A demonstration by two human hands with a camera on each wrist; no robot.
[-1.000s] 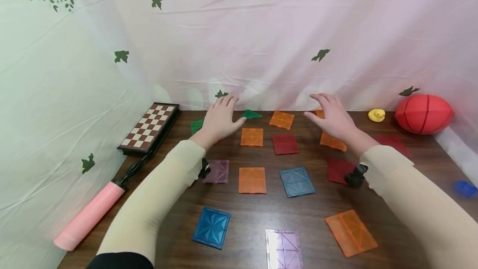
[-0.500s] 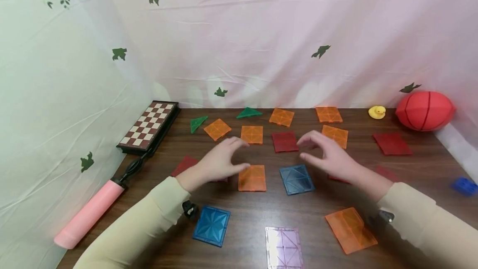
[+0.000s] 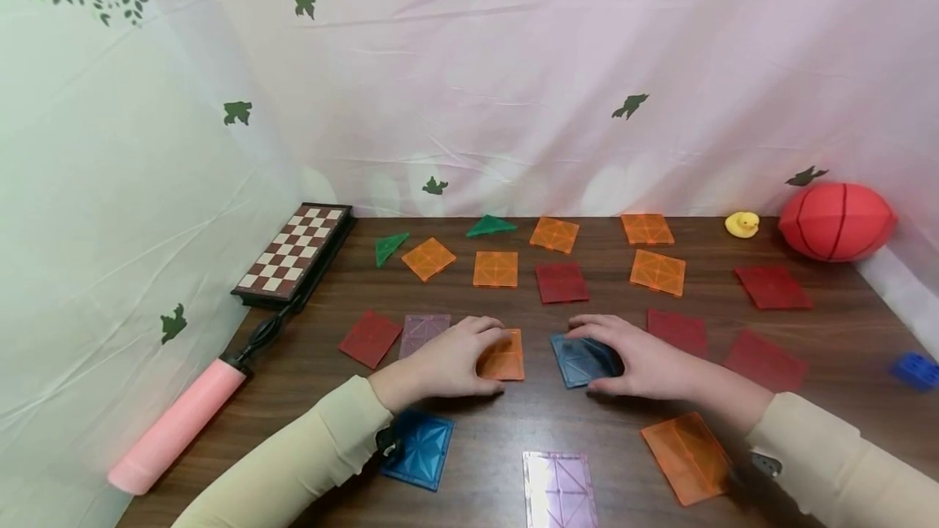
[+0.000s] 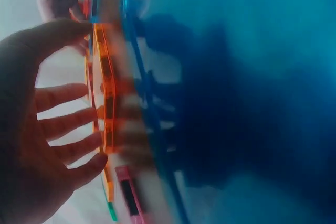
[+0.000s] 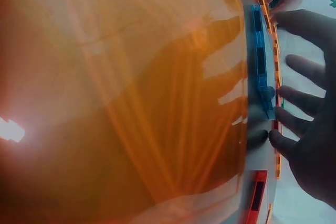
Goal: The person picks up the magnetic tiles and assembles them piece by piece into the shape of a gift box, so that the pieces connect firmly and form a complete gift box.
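Note:
My left hand arches over the left part of an orange square magnetic tile lying flat on the table. Its thumb is by the near edge and its fingers by the far edge. To the right, my right hand curves the same way round a blue square magnetic tile, also flat. In the left wrist view, the thumb and fingers span the orange tile. The right wrist view has the fingers spread along the blue tile. Whether the fingertips touch either tile is unclear.
Nearer me lie a darker blue tile, a clear purple tile and an orange tile. Red, orange and green tiles lie farther back. Around them are a chessboard, pink pump, rubber duck, red ball and blue brick.
Both hands have drawn back from the far side of the table and come down over the middle orange and blue tiles. The tiles have not visibly moved.

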